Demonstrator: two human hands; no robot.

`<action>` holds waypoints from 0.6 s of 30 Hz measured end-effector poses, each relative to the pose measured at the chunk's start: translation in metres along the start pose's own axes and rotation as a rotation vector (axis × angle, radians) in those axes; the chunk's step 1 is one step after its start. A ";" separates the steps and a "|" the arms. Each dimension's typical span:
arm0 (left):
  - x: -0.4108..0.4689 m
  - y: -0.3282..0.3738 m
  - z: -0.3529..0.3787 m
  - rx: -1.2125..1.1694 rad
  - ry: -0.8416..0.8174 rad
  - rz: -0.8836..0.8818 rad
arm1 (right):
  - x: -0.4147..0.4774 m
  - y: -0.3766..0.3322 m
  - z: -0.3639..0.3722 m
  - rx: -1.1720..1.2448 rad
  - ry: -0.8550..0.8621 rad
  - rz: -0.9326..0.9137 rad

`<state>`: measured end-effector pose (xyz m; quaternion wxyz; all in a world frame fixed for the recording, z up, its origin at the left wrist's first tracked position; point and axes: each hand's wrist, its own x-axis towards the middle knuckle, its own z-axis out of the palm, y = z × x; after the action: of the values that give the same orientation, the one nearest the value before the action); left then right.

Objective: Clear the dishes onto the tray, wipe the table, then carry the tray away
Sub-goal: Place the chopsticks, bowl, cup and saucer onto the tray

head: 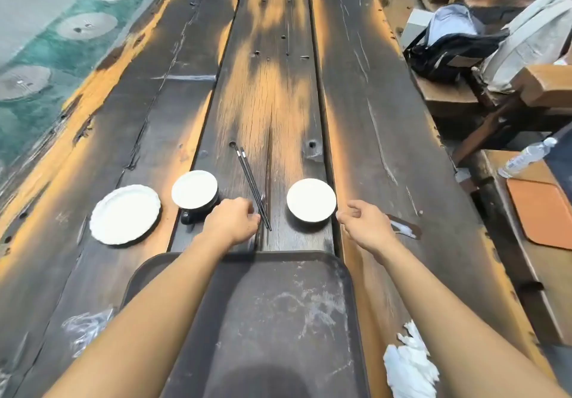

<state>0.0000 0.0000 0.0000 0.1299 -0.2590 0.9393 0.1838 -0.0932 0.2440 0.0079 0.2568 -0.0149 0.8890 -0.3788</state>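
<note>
A dark scuffed tray (pixel 272 305) lies on the wooden table (pixel 269 88) right in front of me, under both forearms. Beyond it stand a scalloped white plate (pixel 125 214) at the left, a white bowl (pixel 195 194) on a dark dish, a pair of black chopsticks (pixel 252 187), and another white bowl (pixel 311 200). My left hand (pixel 232 223) sits with curled fingers between the left bowl and the near ends of the chopsticks, holding nothing I can see. My right hand (pixel 365 224) hovers just right of the right bowl, fingers loosely apart and empty.
A crumpled white cloth or tissue (pixel 408 363) lies right of the tray; clear plastic wrap (pixel 86 326) lies at its left. On the bench at the right are an orange mat (pixel 544 212), a water bottle (pixel 526 156) and bags (pixel 452 45).
</note>
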 end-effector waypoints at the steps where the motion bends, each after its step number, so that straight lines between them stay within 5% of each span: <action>1: 0.012 0.001 0.006 -0.006 0.001 -0.004 | 0.011 0.005 0.006 0.054 0.015 0.012; 11: 0.090 0.011 0.041 0.010 0.071 -0.106 | 0.067 0.025 0.043 0.408 -0.012 0.073; 18: 0.125 0.005 0.034 -0.126 0.124 -0.194 | 0.073 0.020 0.049 0.429 -0.011 0.049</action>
<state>-0.1022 -0.0368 -0.0714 0.0721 -0.3673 0.9027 0.2123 -0.1302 0.2096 -0.0660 0.2682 0.0598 0.7867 -0.5527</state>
